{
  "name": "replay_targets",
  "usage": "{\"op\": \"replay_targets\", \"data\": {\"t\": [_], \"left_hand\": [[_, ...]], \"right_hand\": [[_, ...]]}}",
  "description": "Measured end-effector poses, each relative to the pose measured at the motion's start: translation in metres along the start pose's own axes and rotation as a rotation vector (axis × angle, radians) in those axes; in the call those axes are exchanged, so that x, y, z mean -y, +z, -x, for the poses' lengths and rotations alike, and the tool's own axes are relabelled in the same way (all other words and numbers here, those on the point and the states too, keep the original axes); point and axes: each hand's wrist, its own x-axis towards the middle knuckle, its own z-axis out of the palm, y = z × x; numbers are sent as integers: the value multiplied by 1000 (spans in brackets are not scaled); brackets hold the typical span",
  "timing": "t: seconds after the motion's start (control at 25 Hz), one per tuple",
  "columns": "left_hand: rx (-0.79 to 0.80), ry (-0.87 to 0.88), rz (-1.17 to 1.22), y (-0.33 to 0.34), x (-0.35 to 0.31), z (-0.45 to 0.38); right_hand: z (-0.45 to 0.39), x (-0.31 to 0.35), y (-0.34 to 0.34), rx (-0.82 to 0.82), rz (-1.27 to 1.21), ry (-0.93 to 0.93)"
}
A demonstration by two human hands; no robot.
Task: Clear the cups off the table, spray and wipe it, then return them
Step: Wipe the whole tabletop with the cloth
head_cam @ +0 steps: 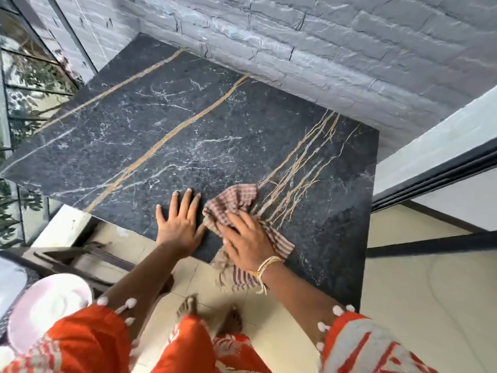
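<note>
table point(166, 135), dark marble-look top with gold and white veins, fills most of view, set against grey stone-brick wall point(349, 44). pale tiled floor point(416, 292) below and to the right of it. window with foliage point(24, 84) at left edge. white ledge with dark frame point(443, 146) at right. orange patterned garment with white pom-pom trim point(88, 343) along bottom. pale pink dish or cup shape point(45, 308) at lower left, off the table, blurred, cannot tell exactly what. checked brown-and-cream cloth point(234, 203) bunched on near edge of table, one end hanging over the edge. right hand point(248, 242) flat on cloth, fingers spread and pressing it to the tabletop. left hand point(180, 224) just beside cloth, palm down on table, fingers straight and splayed, holding nothing. yellow-white thread bracelet point(265, 267) on right wrist. bare feet point(209, 316) on tile between the arms. no readable writing, labels or brands anywhere.
</note>
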Motion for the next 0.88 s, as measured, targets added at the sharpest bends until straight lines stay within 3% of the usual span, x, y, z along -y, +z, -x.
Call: {"op": "replay_targets", "data": {"t": [0.2,0.32,0.56,0.88], "left_hand": [[-128,12,55,6,0,7],[-200,-62,55,-1,-6,-5],[-288,-189,75,-4,-12,-36],[-331,-226,73,0,-20,-46]], "right_hand": [[-21,-34,-2,130,-30,-319],[-56,-76,-12,204,42,-415],[-132,-180,-31,222,186,-157],[-220,-315,-50,142,235,189]]}}
